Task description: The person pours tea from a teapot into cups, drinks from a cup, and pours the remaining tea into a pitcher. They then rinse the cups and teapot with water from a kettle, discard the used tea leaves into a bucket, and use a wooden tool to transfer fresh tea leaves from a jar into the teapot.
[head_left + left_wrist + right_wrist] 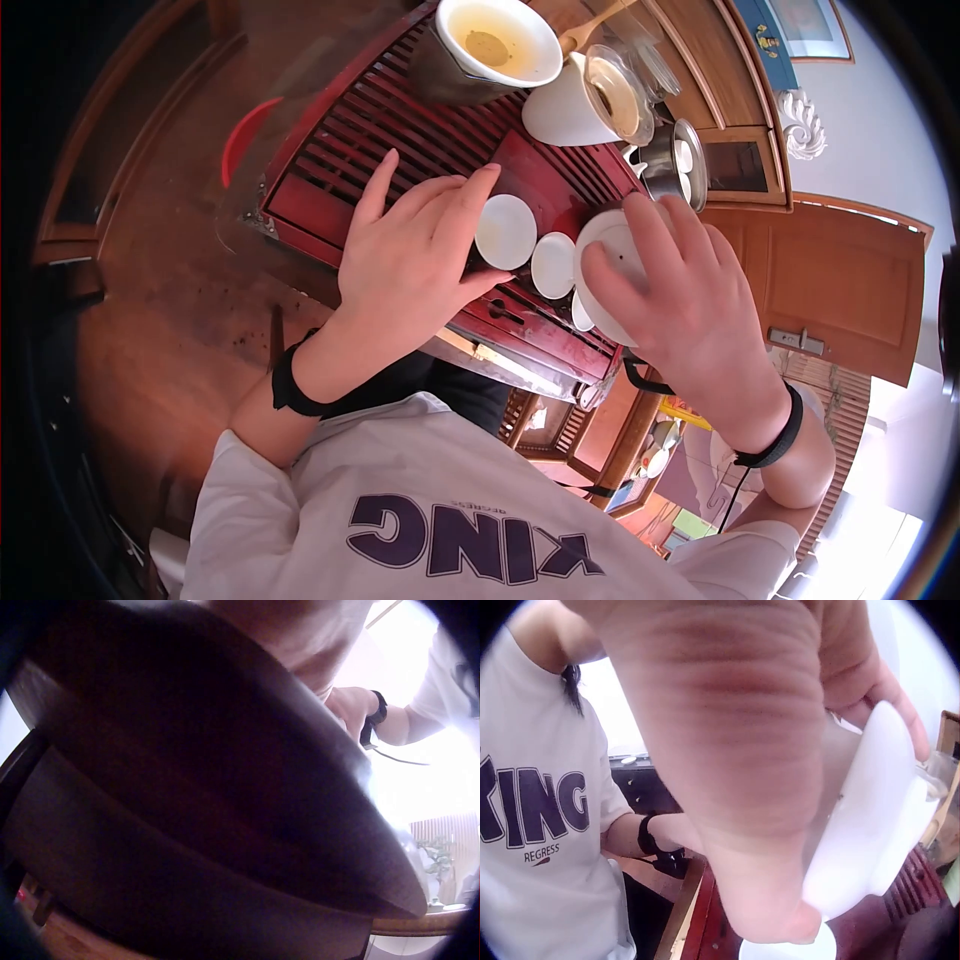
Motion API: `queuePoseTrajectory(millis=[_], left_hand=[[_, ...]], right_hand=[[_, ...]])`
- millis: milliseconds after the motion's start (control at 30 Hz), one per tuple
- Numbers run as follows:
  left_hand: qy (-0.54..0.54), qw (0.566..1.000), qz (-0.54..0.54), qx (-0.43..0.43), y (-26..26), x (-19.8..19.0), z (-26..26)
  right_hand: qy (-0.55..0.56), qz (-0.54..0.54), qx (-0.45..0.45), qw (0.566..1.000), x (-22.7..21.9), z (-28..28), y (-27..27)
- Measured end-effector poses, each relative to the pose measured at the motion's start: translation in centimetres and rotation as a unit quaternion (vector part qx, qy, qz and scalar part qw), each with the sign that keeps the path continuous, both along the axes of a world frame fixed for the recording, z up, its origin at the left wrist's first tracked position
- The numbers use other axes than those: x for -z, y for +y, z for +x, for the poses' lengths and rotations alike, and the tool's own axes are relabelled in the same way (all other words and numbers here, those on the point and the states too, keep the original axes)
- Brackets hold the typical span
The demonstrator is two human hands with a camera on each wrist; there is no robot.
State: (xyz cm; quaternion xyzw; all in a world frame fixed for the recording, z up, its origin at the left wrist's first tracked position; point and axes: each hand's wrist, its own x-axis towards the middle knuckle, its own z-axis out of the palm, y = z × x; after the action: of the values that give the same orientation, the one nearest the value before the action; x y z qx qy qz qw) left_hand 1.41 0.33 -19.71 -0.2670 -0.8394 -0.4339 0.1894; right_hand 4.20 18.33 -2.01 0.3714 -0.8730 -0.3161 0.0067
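Observation:
My right hand [690, 290] grips a white bowl-shaped vessel [608, 262]; the right wrist view shows this vessel [870, 817] tilted, just above a white cup [780, 949]. Two small white cups, one [505, 232] nearer my left hand and another [553, 265] beside the vessel, stand on the red slatted tray [300, 215]. A further white rim shows partly under the vessel. My left hand [415, 235] is spread at the first cup, index finger and thumb on either side of it; contact cannot be told. The left wrist view shows mostly a dark wooden underside.
At the tray's far side stand a bowl of yellowish liquid [487, 45], a white pitcher [570, 105] with a strainer, and a wooden-handled tool [597, 25]. A metal pot [672, 165] holding small white cups is at the right. A red curved object [245, 140] lies left of the tray.

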Motion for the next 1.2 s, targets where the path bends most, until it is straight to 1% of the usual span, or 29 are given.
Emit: queuePoseTrajectory(millis=[67,100,167,267,400,500,567,700,800,900,967,1100,1167,1200], left_hand=[[0.007,1.0,-0.005,0.008,0.0,0.2,0.0],[0.006,1.0,-0.005,0.004,0.0,0.3,0.0],[0.006,1.0,-0.001,0.005,0.1,0.3,0.0],[0.004,1.0,-0.012,-0.002,0.1,0.3,0.1],[0.01,1.0,-0.006,-0.008,0.1,0.5,0.0],[-0.002,1.0,-0.014,0.003,0.0,0.2,0.0],[0.001,1.0,-0.013,0.006,-0.1,0.2,0.0],[0.005,1.0,0.001,0.004,0.0,0.1,-0.1],[0.01,1.0,0.0,0.0,0.1,0.1,-0.1],[0.004,1.0,-0.007,-0.004,0.1,0.1,0.0],[0.011,1.0,-0.008,-0.005,0.1,0.2,0.0],[0.023,1.0,-0.012,-0.01,0.2,0.3,-0.1],[0.026,1.0,-0.009,-0.013,0.2,0.3,-0.1],[0.023,1.0,-0.009,-0.014,0.2,0.3,-0.1]], right_hand=[[-0.02,0.002,0.023,1.0,0.0,-0.6,-1.1],[-0.02,0.001,0.019,1.0,0.3,-1.1,-1.4],[0.017,-0.022,-0.046,0.999,1.0,-2.2,-2.0],[0.013,0.006,-0.047,0.999,1.3,-3.0,-3.7],[0.011,0.016,-0.048,0.999,1.5,-3.3,-4.4],[-0.017,0.02,-0.02,0.999,0.5,-2.6,-3.6],[-0.017,0.055,-0.002,0.998,-0.2,-1.9,-2.8],[-0.018,0.03,0.004,0.999,-0.5,-0.5,-0.6],[-0.007,0.047,0.02,0.999,-0.7,1.0,0.9],[-0.016,0.049,0.056,0.997,-0.7,2.4,1.9],[-0.058,0.059,0.124,0.989,-0.6,3.2,2.1],[-0.064,0.068,0.12,0.988,-0.6,2.7,1.1],[-0.05,0.059,0.084,0.993,-0.6,1.9,0.3],[-0.049,0.058,0.082,0.994,-0.4,1.3,0.0]])
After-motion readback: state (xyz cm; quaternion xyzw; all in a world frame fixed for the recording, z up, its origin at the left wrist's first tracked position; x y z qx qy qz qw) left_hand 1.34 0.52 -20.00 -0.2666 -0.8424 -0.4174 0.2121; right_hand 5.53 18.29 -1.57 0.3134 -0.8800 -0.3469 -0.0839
